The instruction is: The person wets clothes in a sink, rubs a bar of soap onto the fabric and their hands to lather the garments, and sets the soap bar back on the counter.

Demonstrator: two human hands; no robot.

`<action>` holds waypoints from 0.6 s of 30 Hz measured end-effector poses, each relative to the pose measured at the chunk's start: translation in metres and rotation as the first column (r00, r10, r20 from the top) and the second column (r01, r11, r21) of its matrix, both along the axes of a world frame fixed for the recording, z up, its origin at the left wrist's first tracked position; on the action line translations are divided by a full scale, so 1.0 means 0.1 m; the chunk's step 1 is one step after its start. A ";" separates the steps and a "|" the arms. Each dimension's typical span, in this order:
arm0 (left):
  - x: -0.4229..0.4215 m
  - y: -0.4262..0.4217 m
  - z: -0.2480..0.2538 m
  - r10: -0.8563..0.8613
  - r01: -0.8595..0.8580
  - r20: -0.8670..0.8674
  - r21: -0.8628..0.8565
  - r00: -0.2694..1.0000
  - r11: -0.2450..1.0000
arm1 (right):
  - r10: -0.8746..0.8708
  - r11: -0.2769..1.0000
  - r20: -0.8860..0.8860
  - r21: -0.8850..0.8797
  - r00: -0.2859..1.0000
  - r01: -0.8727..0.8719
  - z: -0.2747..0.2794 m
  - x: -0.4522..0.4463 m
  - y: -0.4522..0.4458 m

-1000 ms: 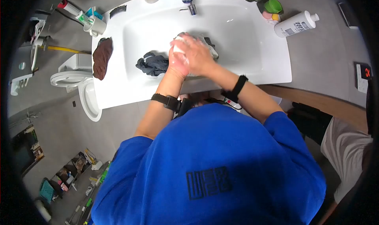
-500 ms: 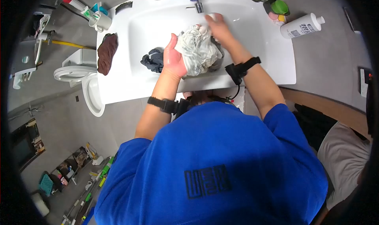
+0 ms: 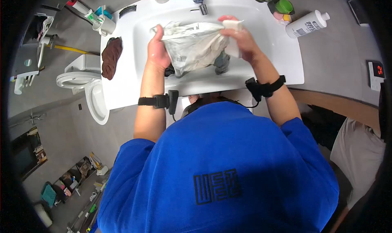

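A wet white garment [image 3: 192,49] is stretched between my hands over the sink [image 3: 143,41], with dark marks along its upper edge. My left hand [image 3: 158,51] is closed on its left end, thumb up. On the other side, my right hand [image 3: 244,41] grips the right end. A pale white piece [image 3: 232,26] sits at my right fingers; whether it is soap or part of the cloth I cannot tell. Under the garment, a grey-green cloth [image 3: 222,63] lies in the basin. Dark fabric [image 3: 169,71] shows beside my left wrist, mostly hidden.
The faucet [image 3: 202,9] stands at the back of the sink. A brown cloth [image 3: 112,58], a cup with toothbrushes [image 3: 105,26] and a black comb [image 3: 128,11] are on the left rim. A white bottle [image 3: 307,24] lies right. Another person's leg [image 3: 355,151] is at lower right.
The white garment has gone from a bunched heap to being lifted and spread. My left hand has moved left, and my right hand has come down and right onto it.
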State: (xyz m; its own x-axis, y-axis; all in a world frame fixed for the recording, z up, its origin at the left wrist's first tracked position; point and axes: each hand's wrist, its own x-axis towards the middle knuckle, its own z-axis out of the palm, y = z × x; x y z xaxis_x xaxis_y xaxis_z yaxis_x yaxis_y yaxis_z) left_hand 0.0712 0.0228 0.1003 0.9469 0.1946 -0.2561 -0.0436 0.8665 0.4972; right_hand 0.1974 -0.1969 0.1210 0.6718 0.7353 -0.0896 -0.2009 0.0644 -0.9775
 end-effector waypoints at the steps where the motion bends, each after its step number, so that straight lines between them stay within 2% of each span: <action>1: 0.00 0.06 -0.06 0.057 -0.046 -0.093 0.114 0.994 0.992 | -0.004 0.998 -0.093 0.065 0.996 0.010 0.19 0.04 -0.01; 2: 0.02 0.06 -0.09 0.159 -0.151 -0.077 0.097 0.984 0.984 | 0.046 0.996 -0.204 0.085 0.978 -0.029 0.33 0.05 -0.02; 3: 0.01 0.04 -0.03 0.159 -0.152 -0.074 0.097 0.985 0.984 | 0.046 0.996 -0.201 0.085 0.979 -0.030 0.46 0.03 -0.01; 5: -0.03 -0.01 0.07 0.114 -0.117 0.049 0.060 0.992 0.991 | 0.232 0.964 -0.263 0.191 0.936 -0.186 0.73 -0.05 0.07; 6: 0.02 -0.02 -0.01 0.119 -0.124 0.103 0.046 0.988 0.991 | 0.223 0.960 -0.321 0.236 0.920 -0.150 0.85 -0.11 0.14; 7: 0.07 -0.07 -0.10 0.127 -0.132 0.107 0.046 0.986 0.990 | 0.230 0.959 -0.317 0.235 0.920 -0.159 0.90 -0.12 0.20; 9: 0.19 -0.29 -0.23 0.221 -0.215 0.121 -0.060 0.968 0.975 | 0.367 0.819 -0.161 0.523 0.916 -0.236 0.95 -0.10 0.35; 10: 0.21 -0.39 -0.30 0.143 -0.124 0.136 -0.134 0.980 0.983 | 0.346 0.878 -0.352 0.448 0.870 -0.168 0.94 0.02 0.49; 11: 0.23 -0.49 -0.36 0.061 -0.027 0.157 -0.206 0.986 0.978 | 0.370 0.884 -0.396 0.427 0.840 -0.188 0.83 0.18 0.59; 12: 0.24 -0.58 -0.44 0.013 0.011 0.175 -0.131 0.984 0.991 | 0.332 0.923 -0.378 0.319 0.864 -0.215 0.71 0.36 0.62; 13: 0.25 -0.63 -0.49 -0.046 0.074 0.197 -0.137 0.979 0.988 | 0.294 0.951 -0.357 0.201 0.887 -0.234 0.58 0.51 0.59; 15: 0.28 -0.70 -0.42 -0.087 0.087 0.009 -0.065 0.996 0.994 | 0.044 0.970 -0.160 -0.229 0.986 -0.080 0.34 0.66 0.45; 16: 0.26 -0.70 -0.39 -0.072 0.081 0.060 -0.167 0.996 0.983 | -0.032 0.940 -0.011 -0.340 0.999 0.026 0.14 0.77 0.35; 17: 0.24 -0.69 -0.38 -0.064 0.074 0.062 -0.169 0.996 0.983 | -0.024 0.939 -0.009 -0.342 1.000 0.020 0.09 0.70 0.35; 18: 0.23 -0.68 -0.38 -0.054 0.066 0.069 -0.182 0.996 0.981 | -0.227 0.861 0.311 -0.379 0.923 0.340 0.06 0.53 0.34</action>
